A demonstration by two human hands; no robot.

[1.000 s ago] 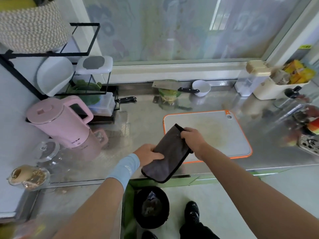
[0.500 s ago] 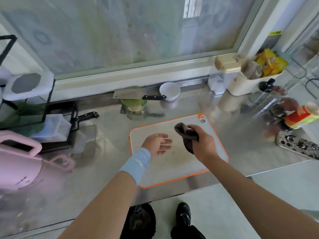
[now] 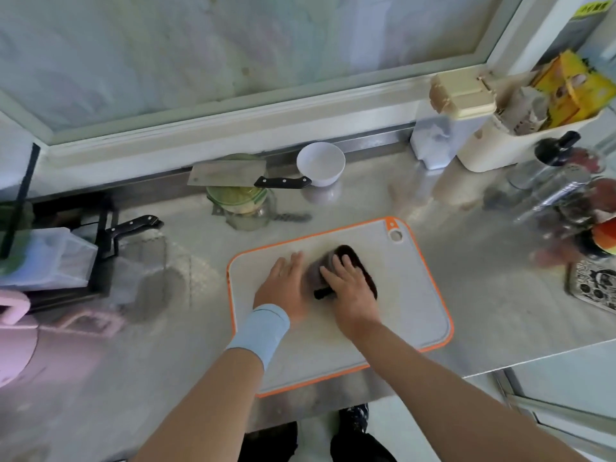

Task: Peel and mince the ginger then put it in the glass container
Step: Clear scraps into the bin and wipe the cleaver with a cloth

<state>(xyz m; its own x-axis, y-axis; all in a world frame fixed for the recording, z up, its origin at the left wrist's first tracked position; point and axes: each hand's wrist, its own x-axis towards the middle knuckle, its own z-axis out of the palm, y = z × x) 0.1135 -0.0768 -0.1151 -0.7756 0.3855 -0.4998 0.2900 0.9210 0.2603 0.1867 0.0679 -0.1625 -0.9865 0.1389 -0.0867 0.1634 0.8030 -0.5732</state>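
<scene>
Our right hand [image 3: 350, 288] presses flat on cloth [image 3: 348, 251], left hand [image 3: 283, 285] spread on board [image 3: 416, 311]. Cleaver [image 3: 230, 175] lies beyond, handle rightward, nearer left.

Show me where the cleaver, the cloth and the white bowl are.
cleaver [image 3: 226, 174]: head view, middle of the flat blade.
cloth [image 3: 346, 250]: head view, dark far end just past the fingertips.
white bowl [image 3: 322, 180]: head view, near outer wall.

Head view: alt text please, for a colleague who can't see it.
The right hand presses a dark cloth on the orange-rimmed cutting board, with the left hand flat beside it. Behind, a cleaver lies across a glass container.
</scene>
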